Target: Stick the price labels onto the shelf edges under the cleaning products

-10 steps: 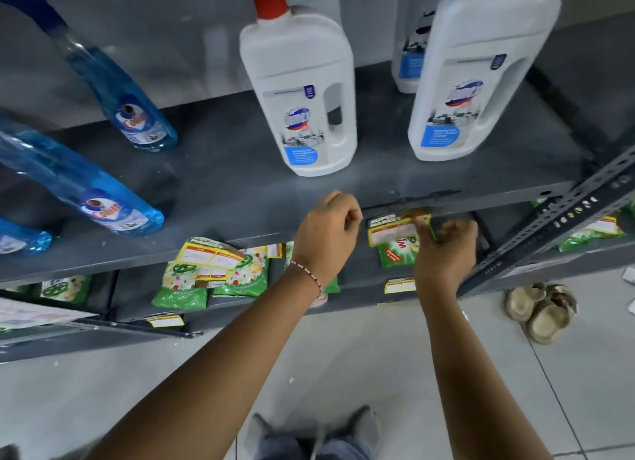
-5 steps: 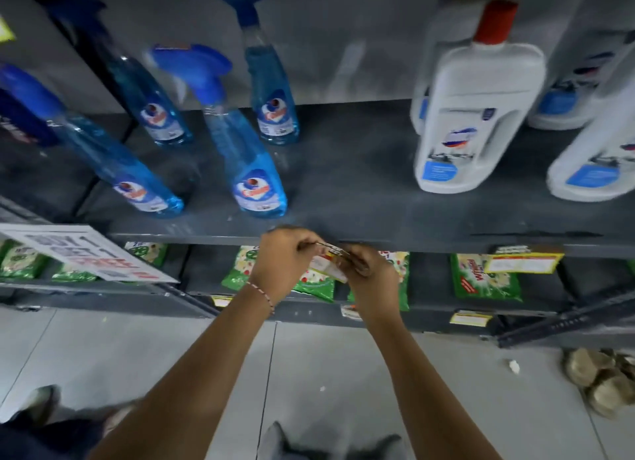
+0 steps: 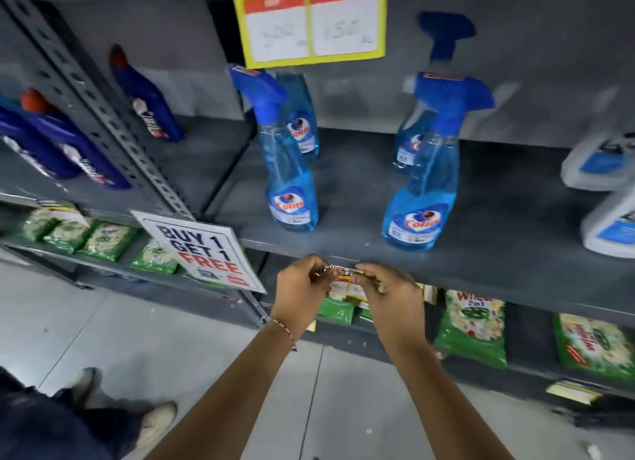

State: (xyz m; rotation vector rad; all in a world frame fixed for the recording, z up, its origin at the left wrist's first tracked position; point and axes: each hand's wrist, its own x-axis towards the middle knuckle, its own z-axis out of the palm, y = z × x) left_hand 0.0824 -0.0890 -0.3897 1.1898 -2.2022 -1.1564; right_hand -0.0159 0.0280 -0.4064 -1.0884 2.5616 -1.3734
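A small yellow, red and white price label (image 3: 344, 282) is pinched between both hands just below the front edge of the grey shelf (image 3: 481, 280). My left hand (image 3: 302, 291) holds its left end and my right hand (image 3: 391, 296) its right end. The fingers hide much of the label. On the shelf above stand blue spray bottles (image 3: 290, 170) of glass cleaner, the nearest other one (image 3: 422, 191) up and to the right of my hands.
A "Buy 1 Get 1 Free" sign (image 3: 202, 250) juts from the slotted upright on the left. A large yellow price card (image 3: 309, 23) hangs overhead. White jugs (image 3: 608, 225) stand at right, dark blue bottles (image 3: 65, 146) at left, green packets (image 3: 470, 325) on the lower shelf.
The view has swung left from the white jugs to the spray bottles. My hands came together on a label and now hold it under the shelf edge there.
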